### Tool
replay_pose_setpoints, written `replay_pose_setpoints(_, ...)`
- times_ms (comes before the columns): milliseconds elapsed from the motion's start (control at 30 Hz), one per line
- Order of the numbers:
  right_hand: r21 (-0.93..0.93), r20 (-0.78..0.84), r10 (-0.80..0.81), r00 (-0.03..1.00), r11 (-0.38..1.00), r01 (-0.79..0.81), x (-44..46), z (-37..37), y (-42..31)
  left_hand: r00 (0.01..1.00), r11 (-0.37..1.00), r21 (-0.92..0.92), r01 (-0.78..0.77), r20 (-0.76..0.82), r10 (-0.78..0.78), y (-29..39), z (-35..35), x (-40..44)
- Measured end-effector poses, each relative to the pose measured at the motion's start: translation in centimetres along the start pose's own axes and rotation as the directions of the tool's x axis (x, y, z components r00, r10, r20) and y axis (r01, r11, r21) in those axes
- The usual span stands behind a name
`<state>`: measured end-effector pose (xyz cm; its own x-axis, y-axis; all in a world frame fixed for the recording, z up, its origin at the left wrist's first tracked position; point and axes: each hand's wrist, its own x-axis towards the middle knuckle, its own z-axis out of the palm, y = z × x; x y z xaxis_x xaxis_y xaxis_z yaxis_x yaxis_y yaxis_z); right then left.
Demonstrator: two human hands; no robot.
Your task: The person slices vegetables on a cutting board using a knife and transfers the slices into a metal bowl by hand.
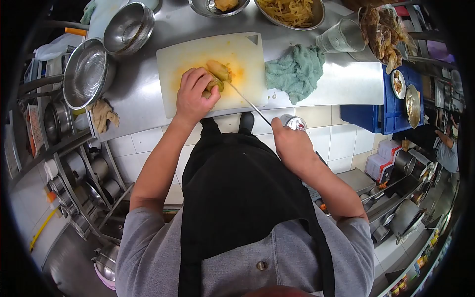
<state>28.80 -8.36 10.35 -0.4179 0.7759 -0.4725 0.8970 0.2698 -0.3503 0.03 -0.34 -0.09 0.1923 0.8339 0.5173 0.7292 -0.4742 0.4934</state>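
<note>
On the white cutting board (170, 64), my left hand (197, 96) is closed over a yellow-green piece of vegetable (214, 85), fingers curled on top. A second yellowish piece (219, 70) lies just past my fingertips, touching or close to the first. My right hand (293, 146) grips a long, thin knife (251, 104) by its handle. Its blade slants up and left over the board's near edge, with the tip beside the vegetable pieces. Yellow juice stains the board around them. The exact kind of vegetable cannot be told.
A crumpled green cloth (295, 73) lies right of the board, near a clear container (340, 38). Steel bowls (86, 74) stand at the left. A bowl of yellow strips (292, 12) sits at the back. A blue crate (361, 116) is at the right; a person (447, 148) stands beyond.
</note>
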Motion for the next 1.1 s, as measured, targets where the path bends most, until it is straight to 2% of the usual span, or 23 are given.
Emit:
replay_pose_setpoints(133, -0.019, -0.104, -0.045, 0.994, 0.999, 0.043, 1.4, -0.4, -1.2, 1.0, 1.0, 0.005, -0.016, -0.003, 0.016, 0.1, 0.0, -0.1)
replay_pose_setpoints(467, -0.028, -0.083, -0.092, 0.992, 0.996, 0.09, 3.8, -0.7, -2.1, 1.0, 1.0, -0.008, -0.011, -0.017, 0.011, 0.2, -0.1, 0.3)
replay_pose_setpoints(633, -0.047, -0.167, -0.102, 0.981, 0.994, 0.096, 6.4, 0.2, -3.5, 1.0, 1.0, -0.006, -0.006, -0.015, 0.006, 0.2, 0.1, 0.3)
replay_pose_setpoints(667, -0.047, -0.165, -0.108, 0.98, 0.994, 0.102, 5.9, 0.1, -3.4, 1.0, 1.0, -0.012, -0.009, -0.009, 0.009, 0.0, 0.0, 0.2)
replay_pose_setpoints(733, -0.043, 0.026, 0.014, 1.0, 0.999, -0.013, 4.5, -0.4, -2.7, 1.0, 1.0, -0.004, -0.006, -0.009, 0.006, -0.1, -0.2, 0.4)
replay_pose_setpoints(767, -0.045, 0.03, 0.014, 0.999, 0.999, -0.012, 5.2, -0.3, -2.9, 1.0, 1.0, -0.011, -0.006, 0.0, 0.006, 0.1, -0.2, 0.3)
replay_pose_setpoints(833, -0.011, -0.111, -0.102, 0.989, 0.995, 0.101, 7.8, -0.2, -3.5, 1.0, 1.0, -0.027, 0.003, 0.002, -0.003, 0.3, -0.2, 0.1)
replay_pose_setpoints(933, -0.034, -0.112, -0.095, 0.989, 0.995, 0.092, 11.0, -1.1, -5.0, 1.0, 0.999, -0.033, 0.005, 0.005, -0.005, 0.3, -0.3, 0.3)
replay_pose_setpoints(1100, -0.055, -0.075, -0.028, 0.997, 0.998, 0.024, 7.8, 0.7, -3.0, 1.0, 1.0, -0.022, 0.008, -0.007, -0.008, 0.3, -0.2, 0.0)
